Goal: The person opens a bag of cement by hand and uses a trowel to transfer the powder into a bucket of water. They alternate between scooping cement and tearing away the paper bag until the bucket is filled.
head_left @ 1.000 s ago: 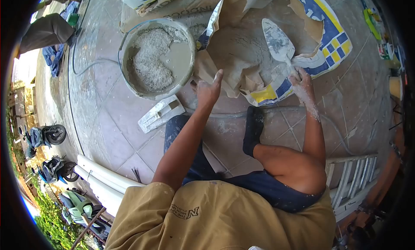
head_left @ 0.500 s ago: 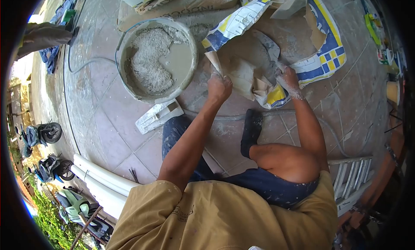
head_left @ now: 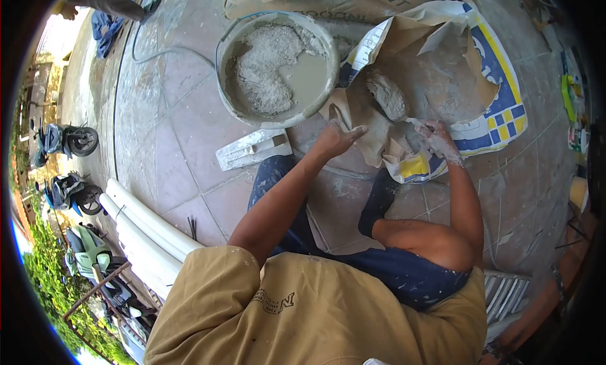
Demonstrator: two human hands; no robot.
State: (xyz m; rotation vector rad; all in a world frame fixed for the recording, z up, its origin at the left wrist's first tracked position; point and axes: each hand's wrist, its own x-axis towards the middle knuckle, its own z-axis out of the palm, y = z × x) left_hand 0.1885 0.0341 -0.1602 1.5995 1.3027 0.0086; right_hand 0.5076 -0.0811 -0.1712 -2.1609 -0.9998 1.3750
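Observation:
My left hand (head_left: 341,139) is beside the torn near-left edge of the paper bag (head_left: 502,68), thumb and fingers apart. Dusted with grey powder, my right hand (head_left: 437,139) is closed round the handle of a trowel inside the bag. The trowel blade (head_left: 387,97) points up and left and bears a heap of grey powder. Left of the bag stands a round bucket (head_left: 329,81) of pale powder and grey wet mix. A flat float (head_left: 252,149) lies on the tiles below the bucket.
Stacked cement bags (head_left: 353,5) lie beyond the bucket. A hose (head_left: 170,49) crosses the floor. White pipes (head_left: 142,239) and parked motorbikes (head_left: 69,141) are at left, a ladder (head_left: 505,295) at lower right. Another person's leg (head_left: 110,0) shows at top left.
My left hand has let go of the bag's edge and its fingers have spread. The trowel now carries powder. The view has shifted, so bucket and bag appear further right.

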